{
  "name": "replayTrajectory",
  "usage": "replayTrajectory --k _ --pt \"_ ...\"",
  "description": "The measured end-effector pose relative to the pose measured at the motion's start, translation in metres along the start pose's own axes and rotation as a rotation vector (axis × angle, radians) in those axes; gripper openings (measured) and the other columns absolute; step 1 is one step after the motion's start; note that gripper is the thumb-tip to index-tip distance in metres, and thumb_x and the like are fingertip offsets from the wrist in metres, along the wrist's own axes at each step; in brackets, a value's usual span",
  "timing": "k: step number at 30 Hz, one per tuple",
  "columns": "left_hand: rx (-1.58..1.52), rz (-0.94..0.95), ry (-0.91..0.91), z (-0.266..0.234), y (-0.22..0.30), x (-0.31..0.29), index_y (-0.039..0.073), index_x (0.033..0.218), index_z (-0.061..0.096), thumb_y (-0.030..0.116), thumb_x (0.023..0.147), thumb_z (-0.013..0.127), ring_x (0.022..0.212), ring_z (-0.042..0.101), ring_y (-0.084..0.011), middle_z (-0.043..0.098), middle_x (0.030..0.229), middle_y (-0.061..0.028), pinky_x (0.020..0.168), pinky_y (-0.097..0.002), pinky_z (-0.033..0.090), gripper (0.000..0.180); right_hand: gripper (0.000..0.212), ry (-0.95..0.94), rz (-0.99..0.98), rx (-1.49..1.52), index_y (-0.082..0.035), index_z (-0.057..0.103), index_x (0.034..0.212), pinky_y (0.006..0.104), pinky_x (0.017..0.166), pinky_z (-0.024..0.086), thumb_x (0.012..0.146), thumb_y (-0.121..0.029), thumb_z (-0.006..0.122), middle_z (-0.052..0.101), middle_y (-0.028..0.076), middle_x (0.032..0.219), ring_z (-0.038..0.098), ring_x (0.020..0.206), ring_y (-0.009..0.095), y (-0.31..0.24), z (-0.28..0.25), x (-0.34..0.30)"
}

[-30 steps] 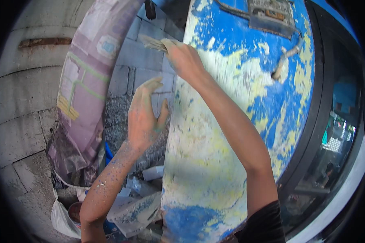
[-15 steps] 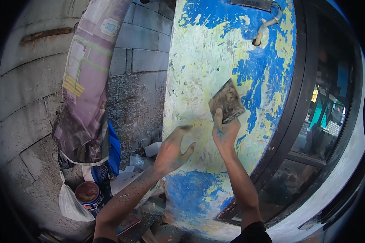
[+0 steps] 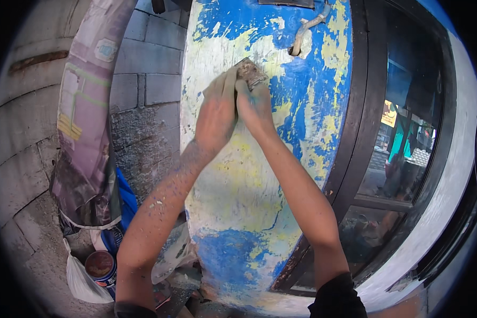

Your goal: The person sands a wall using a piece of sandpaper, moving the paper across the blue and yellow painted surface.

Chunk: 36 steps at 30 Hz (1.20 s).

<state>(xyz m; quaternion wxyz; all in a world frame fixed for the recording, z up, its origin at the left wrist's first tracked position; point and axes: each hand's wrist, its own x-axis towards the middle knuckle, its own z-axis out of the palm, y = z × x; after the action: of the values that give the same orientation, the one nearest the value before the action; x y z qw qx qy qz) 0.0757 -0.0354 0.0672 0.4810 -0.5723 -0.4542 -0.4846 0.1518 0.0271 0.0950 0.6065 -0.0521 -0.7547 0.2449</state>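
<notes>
Both my hands are raised together against a wall [image 3: 233, 175] of peeling blue, white and yellow paint. My right hand [image 3: 255, 108] is closed on a flat, square, dark scraper [image 3: 250, 73], which is caked with dust and pressed to the wall. Close beside it, my left hand [image 3: 216, 114] has its fingers together and extended upward over the scraper's left part. The fingers hide most of the scraper, and its working edge cannot be made out. Paint flakes cling to my left forearm [image 3: 156, 212].
A pipe stub [image 3: 305, 34] juts from the wall above right. A dark-framed window [image 3: 395, 159] borders it on the right. At left, a hanging purplish sheet [image 3: 85, 122] covers part of the grey block wall [image 3: 148, 50]; a paint can [image 3: 100, 266] and white bag [image 3: 82, 281] are below.
Both hands have risen and shifted left with the scraper, which now meets the wall. My left hand, apart with spread fingers before, has joined the right at the scraper. The view has shifted right.
</notes>
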Motion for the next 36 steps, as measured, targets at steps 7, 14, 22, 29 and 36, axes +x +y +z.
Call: replayTrajectory --k 7,14,22,29,36 --pt "-0.004 0.123 0.018 0.03 -0.016 0.063 -0.005 0.116 0.049 -0.002 0.073 0.056 0.108 0.048 -0.0424 0.052 0.113 -0.0257 0.087 -0.0455 0.043 0.044 0.024 0.289 -0.15 0.03 0.004 0.062 0.078 0.041 0.067 0.047 0.087 -0.015 0.049 0.062 0.025 0.075 0.063 0.072 0.039 -0.005 -0.012 0.077" --pt "0.373 0.11 0.101 0.046 -0.032 0.099 -0.003 0.098 0.058 0.0 0.069 0.063 0.091 0.055 -0.0403 0.057 0.098 -0.0248 0.079 -0.044 0.048 0.029 0.024 0.362 -0.227 0.173 0.004 0.063 0.077 0.0438 0.069 0.048 0.085 -0.014 0.051 0.063 0.026 0.076 0.063 0.074 0.04 -0.005 -0.006 0.107" --pt "0.285 0.151 0.072 0.025 -0.067 0.088 -0.004 0.085 0.063 0.011 0.076 0.06 0.085 0.061 -0.0408 0.062 0.091 -0.0243 0.076 -0.0457 0.049 0.018 0.019 0.291 -0.299 -0.045 0.007 0.064 0.073 0.0435 0.073 0.051 0.072 -0.012 0.062 0.063 0.028 0.077 0.063 0.078 0.042 0.002 0.036 0.129" --pt "0.517 0.201 0.024 0.003 -0.122 0.091 -0.003 0.078 0.06 0.008 0.073 0.062 0.079 0.062 -0.0415 0.062 0.084 -0.0257 0.068 -0.048 0.051 0.012 0.016 0.389 -0.465 -0.095 0.005 0.064 0.071 0.0425 0.072 0.052 0.072 -0.011 0.062 0.064 0.025 0.077 0.063 0.078 0.041 0.006 0.079 0.146" --pt "0.41 -0.005 0.065 -0.016 -0.141 0.112 -0.004 0.077 0.062 0.009 0.076 0.056 0.082 0.061 -0.0432 0.063 0.083 -0.0252 0.075 -0.0476 0.049 0.014 0.016 0.148 -0.466 -0.077 0.005 0.064 0.077 0.042 0.074 0.052 0.072 -0.01 0.062 0.065 0.025 0.085 0.063 0.085 0.039 -0.019 0.112 0.178"
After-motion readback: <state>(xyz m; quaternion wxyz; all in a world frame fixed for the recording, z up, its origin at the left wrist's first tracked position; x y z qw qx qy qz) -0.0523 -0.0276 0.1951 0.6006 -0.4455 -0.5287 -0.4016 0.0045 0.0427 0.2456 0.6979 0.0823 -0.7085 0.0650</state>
